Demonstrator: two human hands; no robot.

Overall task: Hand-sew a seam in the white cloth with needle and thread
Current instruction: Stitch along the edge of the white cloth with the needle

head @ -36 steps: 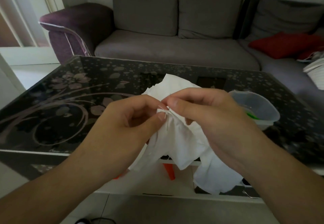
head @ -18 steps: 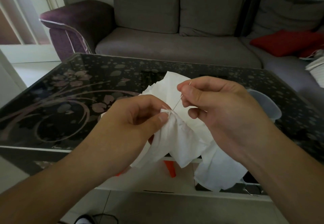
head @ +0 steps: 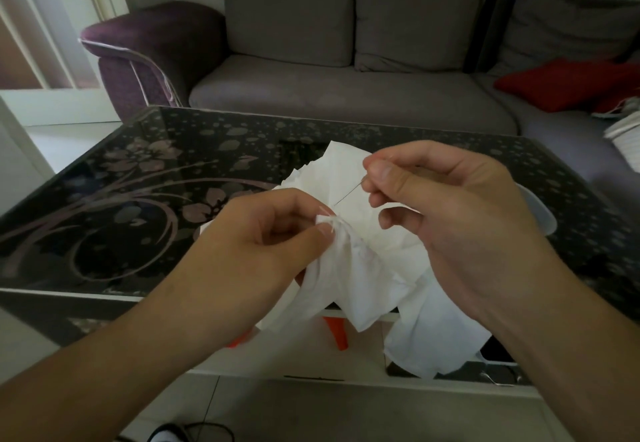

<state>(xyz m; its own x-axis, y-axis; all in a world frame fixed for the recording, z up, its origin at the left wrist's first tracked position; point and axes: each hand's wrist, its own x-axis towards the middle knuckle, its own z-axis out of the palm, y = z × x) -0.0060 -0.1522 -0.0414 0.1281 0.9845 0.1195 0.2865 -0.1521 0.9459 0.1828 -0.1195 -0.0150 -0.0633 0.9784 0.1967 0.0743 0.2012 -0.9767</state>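
A grey sofa (head: 346,95) with a plum-coloured armrest fills the back of the room, and a red cushion (head: 568,83) lies on its right-hand section. In front of it stands the worktop (head: 138,206), a black glass top printed with pale flowers and swirls. A translucent plastic bowl (head: 540,213) sits on the worktop to the right, mostly hidden behind the right hand.

The white cloth (head: 360,268) is held up in the air over the near edge of the worktop, between the two hands, its loose folds hanging down past the worktop's edge. The left hand (head: 263,244) grips the cloth at a gathered, puckered spot, thumb and forefinger pinched tightly together on the fabric, the other fingers curled underneath. The right hand (head: 460,220) is raised just above and to the right of that spot, its thumb and forefinger closed on the upper end of the needle (head: 349,193), the remaining fingers loosely bent. The needle slants down and to the left toward the pinched gather, a thin dark line against the white fabric. The thread itself is too fine to make out
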